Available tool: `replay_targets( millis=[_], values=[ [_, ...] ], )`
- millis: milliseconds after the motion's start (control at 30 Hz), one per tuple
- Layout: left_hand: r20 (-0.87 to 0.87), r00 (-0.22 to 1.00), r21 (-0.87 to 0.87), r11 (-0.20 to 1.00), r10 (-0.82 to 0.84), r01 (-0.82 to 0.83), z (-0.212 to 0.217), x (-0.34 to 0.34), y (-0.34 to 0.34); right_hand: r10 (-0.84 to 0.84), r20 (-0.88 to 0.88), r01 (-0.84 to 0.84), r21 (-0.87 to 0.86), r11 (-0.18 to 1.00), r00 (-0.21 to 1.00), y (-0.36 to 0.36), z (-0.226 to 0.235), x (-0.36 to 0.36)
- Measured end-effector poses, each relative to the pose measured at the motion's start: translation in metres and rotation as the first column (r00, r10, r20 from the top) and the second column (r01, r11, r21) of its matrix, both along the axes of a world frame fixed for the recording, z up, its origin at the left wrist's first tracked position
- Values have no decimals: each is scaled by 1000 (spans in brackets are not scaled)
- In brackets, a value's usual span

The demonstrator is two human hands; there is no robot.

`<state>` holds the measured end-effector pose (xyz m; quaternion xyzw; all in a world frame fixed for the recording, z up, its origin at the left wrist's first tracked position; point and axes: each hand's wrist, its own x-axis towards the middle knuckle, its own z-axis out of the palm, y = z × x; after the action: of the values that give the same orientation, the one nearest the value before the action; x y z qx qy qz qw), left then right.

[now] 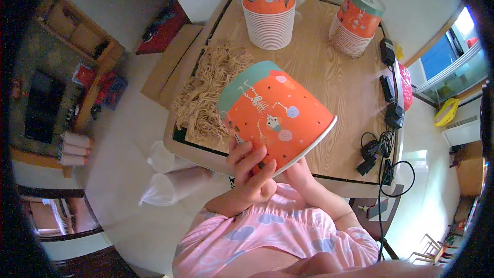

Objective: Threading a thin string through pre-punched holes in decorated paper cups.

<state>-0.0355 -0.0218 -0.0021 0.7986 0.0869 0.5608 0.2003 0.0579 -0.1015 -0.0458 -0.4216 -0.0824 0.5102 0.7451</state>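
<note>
An orange paper bucket with a teal base band, skeletons and balloons printed on it is tilted above the near part of the table. Its white-rimmed mouth faces down toward the lower right. My left hand grips the bucket's near side, fingers bent against the outer wall. The right hand reaches to the bucket's rim from below; its fingers are hidden behind the bucket. Left of the bucket lies a loose heap of tan strings. A tall stack of matching buckets stands upside down at the far side.
Another, shorter inverted stack of buckets stands at the far right of the wooden table. Black power adapters and tangled cables line the right edge. Plastic-wrapped stacks lie on the floor at left.
</note>
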Motion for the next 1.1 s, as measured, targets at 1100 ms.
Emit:
replay_targets(
  millis=[1100],
  values=[
    [-88, 987, -821, 571, -138, 6, -60, 14, -2, -116, 55, 117, -25, 993, 992, 0, -2, 36]
  ],
)
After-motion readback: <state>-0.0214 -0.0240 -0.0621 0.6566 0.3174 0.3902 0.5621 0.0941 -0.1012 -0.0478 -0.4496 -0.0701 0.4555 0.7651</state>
